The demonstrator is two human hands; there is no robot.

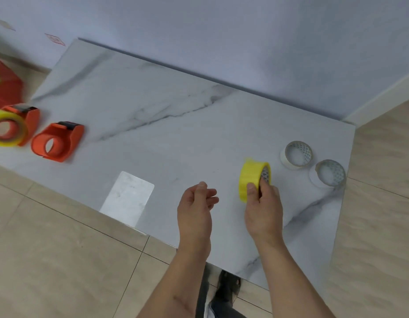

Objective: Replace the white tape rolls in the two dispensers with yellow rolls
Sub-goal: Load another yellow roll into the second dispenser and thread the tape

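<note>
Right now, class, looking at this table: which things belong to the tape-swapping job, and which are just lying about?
Belongs to the job:
- yellow tape roll held in the right hand
- empty orange plastic dispenser
- orange dispenser already loaded with a yellow roll
- two white tape rolls lying flat
- left hand, empty

Just lying about:
- red box at the left edge
- pale rectangular card

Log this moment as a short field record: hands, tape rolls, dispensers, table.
right hand: grips the yellow roll, held on edge
left hand: empty, fingers loosely curled, above the table
white rolls: two, lying flat at the table's right end
far-left dispenser: orange, yellow roll already on it
empty dispenser: orange, hub bare
table: white marble pattern
</note>
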